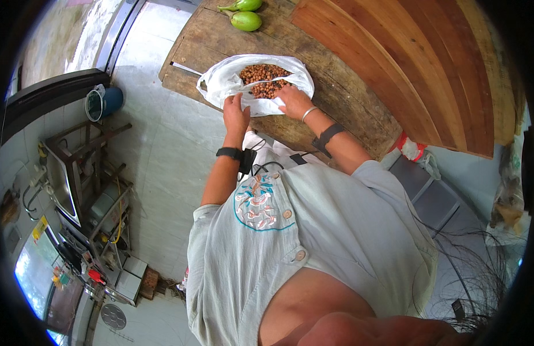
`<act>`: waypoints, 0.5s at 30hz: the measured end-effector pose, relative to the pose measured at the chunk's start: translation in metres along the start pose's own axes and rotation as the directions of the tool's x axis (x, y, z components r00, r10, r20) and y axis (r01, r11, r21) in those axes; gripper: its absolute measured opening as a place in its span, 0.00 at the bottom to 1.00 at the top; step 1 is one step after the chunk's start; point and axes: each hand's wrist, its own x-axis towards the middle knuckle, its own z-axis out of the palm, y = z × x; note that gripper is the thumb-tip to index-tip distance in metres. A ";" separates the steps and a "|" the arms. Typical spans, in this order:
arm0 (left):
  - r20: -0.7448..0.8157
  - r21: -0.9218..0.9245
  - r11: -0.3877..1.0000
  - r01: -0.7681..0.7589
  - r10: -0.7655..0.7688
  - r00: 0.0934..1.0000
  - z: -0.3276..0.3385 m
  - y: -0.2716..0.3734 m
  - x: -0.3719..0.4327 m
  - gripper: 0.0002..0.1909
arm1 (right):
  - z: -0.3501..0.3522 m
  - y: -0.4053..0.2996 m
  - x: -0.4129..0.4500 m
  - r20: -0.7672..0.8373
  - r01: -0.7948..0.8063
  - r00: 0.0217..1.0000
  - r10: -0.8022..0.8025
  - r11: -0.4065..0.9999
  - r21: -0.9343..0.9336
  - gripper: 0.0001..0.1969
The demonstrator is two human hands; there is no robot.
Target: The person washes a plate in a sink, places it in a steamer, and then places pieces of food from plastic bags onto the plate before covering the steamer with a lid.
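Observation:
A white plastic bag (219, 82) lies opened on a worn wooden table (336, 93), with many small reddish-brown, nut-like pieces (260, 73) inside, some of them dark. A fold of the bag crosses over the pieces. My left hand (235, 113) rests at the bag's near left edge; whether its fingers pinch the plastic cannot be told. At the near right side, my right hand (294, 101) reaches over the rim, its fingertips at the brown pieces and partly hidden. I cannot tell whether it holds any.
Green eggplant-like vegetables (245, 20) lie at the table's far edge. Large wooden boards (392, 56) stand to the right. A blue bucket (111, 103) is on the floor at left, near a metal sink (61, 186) on a frame. A red and white bag (411, 149) hangs near the table's right end.

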 end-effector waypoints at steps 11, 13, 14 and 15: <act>-0.229 -0.050 0.951 0.304 -0.307 0.924 -0.031 -0.099 -0.087 0.07 | 0.014 -0.012 -0.054 -0.213 0.103 0.967 -0.138 0.981 -0.167 0.04; -0.201 -0.287 0.831 0.477 -0.539 0.818 -0.032 -0.139 -0.113 0.06 | 0.010 -0.011 -0.064 -0.276 0.135 0.948 -0.161 0.985 -0.111 0.03; -0.164 -0.375 0.727 0.576 -0.663 0.730 -0.034 -0.158 -0.129 0.06 | 0.007 -0.011 -0.069 -0.287 0.141 0.943 -0.168 0.984 -0.111 0.03; -0.113 -0.456 0.603 0.655 -0.769 0.629 -0.040 -0.169 -0.144 0.05 | 0.003 -0.011 -0.074 -0.293 0.133 0.944 -0.154 0.987 -0.088 0.03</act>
